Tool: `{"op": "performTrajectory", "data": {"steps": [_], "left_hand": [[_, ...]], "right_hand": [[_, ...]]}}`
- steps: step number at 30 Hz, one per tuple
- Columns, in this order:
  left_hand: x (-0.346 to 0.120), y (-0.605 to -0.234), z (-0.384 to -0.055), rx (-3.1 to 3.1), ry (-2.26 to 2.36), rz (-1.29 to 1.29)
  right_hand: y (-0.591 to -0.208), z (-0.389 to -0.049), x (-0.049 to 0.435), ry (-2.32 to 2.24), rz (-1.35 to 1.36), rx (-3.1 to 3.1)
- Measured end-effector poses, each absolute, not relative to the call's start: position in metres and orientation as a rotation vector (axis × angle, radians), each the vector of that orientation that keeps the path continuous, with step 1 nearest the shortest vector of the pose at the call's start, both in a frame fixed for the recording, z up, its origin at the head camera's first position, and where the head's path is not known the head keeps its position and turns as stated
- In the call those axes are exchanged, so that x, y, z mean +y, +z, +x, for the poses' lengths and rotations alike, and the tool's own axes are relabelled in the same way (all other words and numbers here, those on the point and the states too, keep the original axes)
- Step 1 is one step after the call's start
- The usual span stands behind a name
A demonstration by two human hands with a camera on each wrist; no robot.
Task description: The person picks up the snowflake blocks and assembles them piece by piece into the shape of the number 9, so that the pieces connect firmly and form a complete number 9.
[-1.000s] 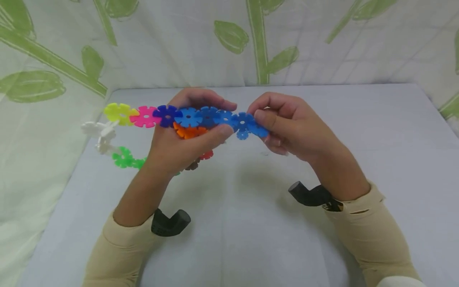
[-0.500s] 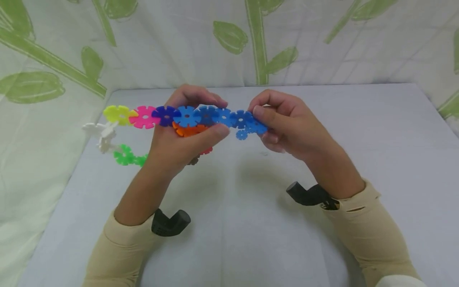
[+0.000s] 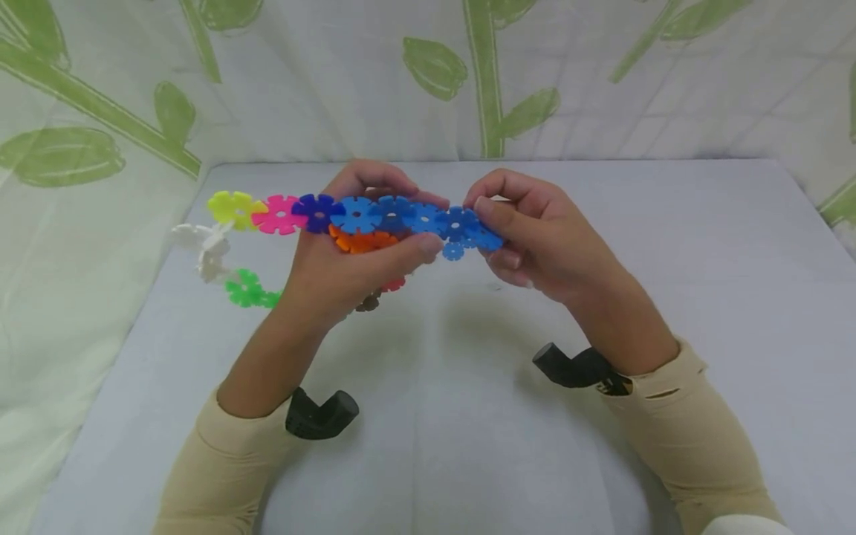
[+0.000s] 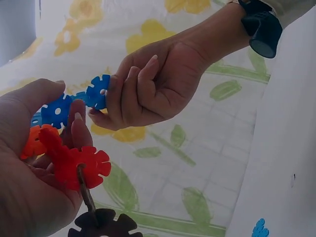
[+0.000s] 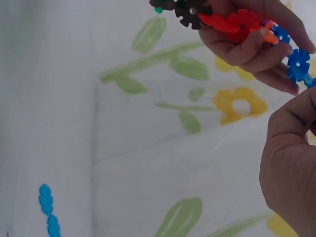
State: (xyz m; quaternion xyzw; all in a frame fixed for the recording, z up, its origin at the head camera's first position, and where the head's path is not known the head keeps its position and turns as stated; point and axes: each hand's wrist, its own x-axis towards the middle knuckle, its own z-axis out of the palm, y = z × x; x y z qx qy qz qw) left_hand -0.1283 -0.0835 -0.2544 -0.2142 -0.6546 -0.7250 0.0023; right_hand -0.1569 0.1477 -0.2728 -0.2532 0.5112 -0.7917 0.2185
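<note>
A chain of interlocked plastic flower discs hangs in the air between both hands. From its yellow disc (image 3: 230, 210) it runs through a pink disc (image 3: 279, 215) and a dark blue disc (image 3: 319, 214) into several lighter blue discs (image 3: 357, 215). White discs (image 3: 212, 256), green discs (image 3: 246, 288), a red disc (image 4: 84, 168) and a brown disc (image 4: 104, 224) form its other stretch, partly hidden by the left hand. My left hand (image 3: 348, 267) holds the blue stretch between thumb and fingers. My right hand (image 3: 545, 234) pinches the blue disc (image 3: 486, 238) at the right end.
Below the hands, separate joined light blue discs (image 5: 47, 200) lie on the white table (image 3: 468, 416). Behind the table hangs a pale cloth (image 3: 334, 89) printed with green leaves. Each wrist wears a black camera mount (image 3: 322, 414).
Both hands keep their hold on the chain. The left hand and the chain dip left, then shift slightly right; the right hand stays nearly in place.
</note>
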Motion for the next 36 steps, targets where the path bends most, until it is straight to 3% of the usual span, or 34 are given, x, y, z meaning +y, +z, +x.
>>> {"op": "performTrajectory", "data": {"steps": [12, 18, 23, 27, 36], "left_hand": [[-0.089, -0.247, -0.125, -2.148, -2.213, -0.483], [-0.092, -0.247, -0.127, -2.062, -2.23, -0.537], [-0.09, -0.249, -0.127, -2.059, -2.266, -0.559], [-0.087, -0.251, -0.129, -2.004, -2.277, -0.656], [-0.086, -0.252, -0.134, -1.98, -2.23, -0.762]], "right_hand": [[-0.28, -0.171, 0.144, -2.121, -0.69, 1.676], [-0.319, -0.199, 0.138, -1.152, -0.646, 2.602], [-0.352, -0.214, 0.13, -0.514, -0.736, 2.597], [-0.359, -0.211, 0.13, -0.359, -0.896, 2.562], [-0.353, -0.198, 0.138, -0.341, -0.828, 2.691]]}}
